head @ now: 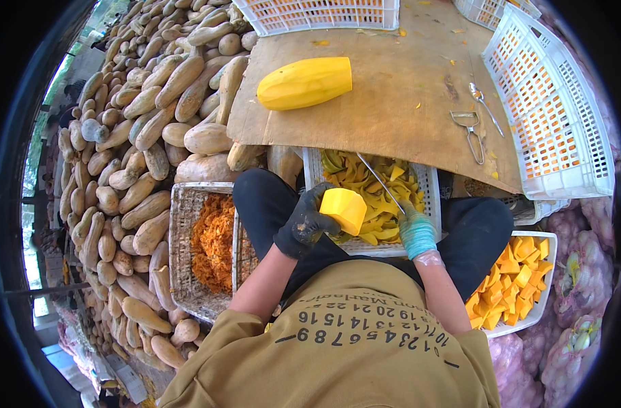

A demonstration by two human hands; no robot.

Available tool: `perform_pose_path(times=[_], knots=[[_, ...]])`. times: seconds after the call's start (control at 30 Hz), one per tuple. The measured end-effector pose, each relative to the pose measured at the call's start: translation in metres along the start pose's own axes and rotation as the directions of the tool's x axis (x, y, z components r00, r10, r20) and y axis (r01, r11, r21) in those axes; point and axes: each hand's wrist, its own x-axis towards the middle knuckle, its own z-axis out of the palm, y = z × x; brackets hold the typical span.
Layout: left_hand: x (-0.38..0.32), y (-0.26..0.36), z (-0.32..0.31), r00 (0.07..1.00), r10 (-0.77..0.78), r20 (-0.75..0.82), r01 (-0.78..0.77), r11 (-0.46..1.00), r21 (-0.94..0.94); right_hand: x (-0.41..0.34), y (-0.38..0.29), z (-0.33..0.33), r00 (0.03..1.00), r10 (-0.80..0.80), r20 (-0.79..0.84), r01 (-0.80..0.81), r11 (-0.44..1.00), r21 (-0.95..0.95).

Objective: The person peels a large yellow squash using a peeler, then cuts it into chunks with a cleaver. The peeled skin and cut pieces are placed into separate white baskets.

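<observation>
My left hand (310,222), in a dark glove, grips a peeled yellow-orange squash piece (344,210) with flat cut faces. In my right hand (416,232), which wears a pale green glove, is a long knife (380,179) whose thin blade points up and to the left. The blade is apart from the piece. Beneath both hands, a white plastic crate (430,196) between my legs holds squash peelings (384,224). On the wooden board (392,125) ahead lies a larger peeled squash (305,83), its right end cut flat.
A Y-shaped peeler (466,125) and a metal spoon (486,108) lie on the board's right side. White crates (550,102) border it. Orange pulp (212,242) fills a dirty crate at left; cut squash chunks (514,278) fill another at right. Unpeeled squashes (142,204) are heaped left, net sacks (580,275) right.
</observation>
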Motion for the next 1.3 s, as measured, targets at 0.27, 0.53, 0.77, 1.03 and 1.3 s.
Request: perform_pose_path(times=[0.27,0.53,0.77,1.03,1.3], knots=[[0.021,-0.008,-0.007,0.971,-0.231,0.068,0.232,0.817,-0.527,-0.036,-0.036,-0.027,0.7,-0.649,-0.298,0.646,0.753,-0.122],[0.015,-0.008,0.0,0.983,-0.161,0.086,0.181,0.923,-0.339,-0.044,-0.046,-0.032,0.589,-0.766,-0.256,0.716,0.642,-0.274],[0.014,-0.014,-0.005,0.996,-0.082,0.046,0.092,0.953,-0.29,-0.043,-0.042,-0.024,0.627,-0.738,-0.249,0.689,0.675,-0.265],[-0.002,0.003,-0.006,0.994,-0.111,0.005,0.107,0.965,0.238,-0.012,-0.017,-0.003,0.948,-0.308,-0.083,0.305,0.951,-0.048],[0.009,-0.015,-0.019,0.998,-0.043,-0.054,0.015,0.901,-0.434,-0.032,-0.038,-0.019,0.839,-0.475,-0.264,0.511,0.856,0.084]])
